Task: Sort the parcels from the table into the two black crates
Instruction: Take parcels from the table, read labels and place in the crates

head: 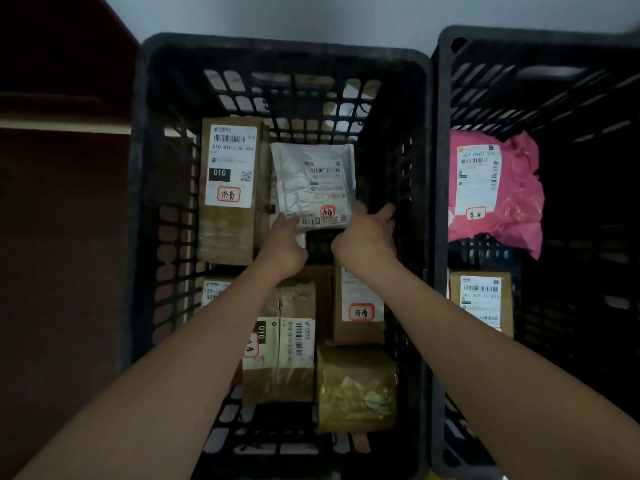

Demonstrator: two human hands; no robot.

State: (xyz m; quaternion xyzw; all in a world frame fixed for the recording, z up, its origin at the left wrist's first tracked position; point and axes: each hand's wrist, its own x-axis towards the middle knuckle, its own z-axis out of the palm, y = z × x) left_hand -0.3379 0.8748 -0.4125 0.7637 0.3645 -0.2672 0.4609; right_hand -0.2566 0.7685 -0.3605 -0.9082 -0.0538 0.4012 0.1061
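Reaching down into the left black crate (138, 209), both forearms cross over the nearest parcels: a crinkled tape-wrapped parcel (356, 389), a brown box with a sideways label (280, 344) and a smaller labelled box (360, 306). Farther in, the left hand (284, 244) pinches the near left corner of a white padded mailer (313, 185), fingers curled on its edge. The right hand (367, 237) lies beside the mailer's near right corner, fingers spread and relaxed; whether it touches is unclear. A tall brown box (230, 188) stands just left of the mailer. In the right black crate (440, 168) lie a small brown box (481, 303) and, beyond it, a pink bag (495, 192).
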